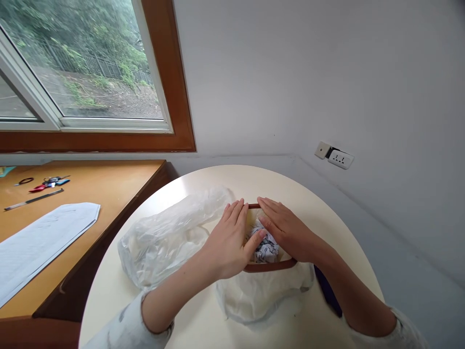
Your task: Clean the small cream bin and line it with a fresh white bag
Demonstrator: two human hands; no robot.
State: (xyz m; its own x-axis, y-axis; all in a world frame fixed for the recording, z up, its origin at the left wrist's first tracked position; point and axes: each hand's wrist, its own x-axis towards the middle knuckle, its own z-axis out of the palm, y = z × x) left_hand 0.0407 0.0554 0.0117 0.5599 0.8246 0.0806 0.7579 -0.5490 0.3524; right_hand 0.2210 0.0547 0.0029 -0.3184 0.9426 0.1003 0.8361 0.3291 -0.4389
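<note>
The bin (254, 267) stands on the round bench (198, 315), directly in front of the person, with both hands at its top. The left hand (231, 241) lies along the left side of the brown rim (281, 264), flattened, fingers extended, thumb reaching over the opening; the right hand (285, 227) lies likewise on the right side, and neither grips anything. As to progress: a liner (265, 295) hangs outside the bin below the rim, and crumpled paper (267, 248) lies inside. In my judgement the lining is largely complete, with at most some settling of the rim outstanding. A loose bag (163, 237) lies on the bench to the left, apart from both hands and not fitted to anything. Not verifiable: the rim's side edges are covered by the hands, so full seating cannot be confirmed; the bin's lower wall is masked by the liner, its bottom by the paper. A dark purple item (328, 293) is partly concealed by the right forearm and cannot be identified. Sheets (47, 237) on the wooden side bench (119, 182) are cut off at the picture's edge, their writing illegible.
</note>
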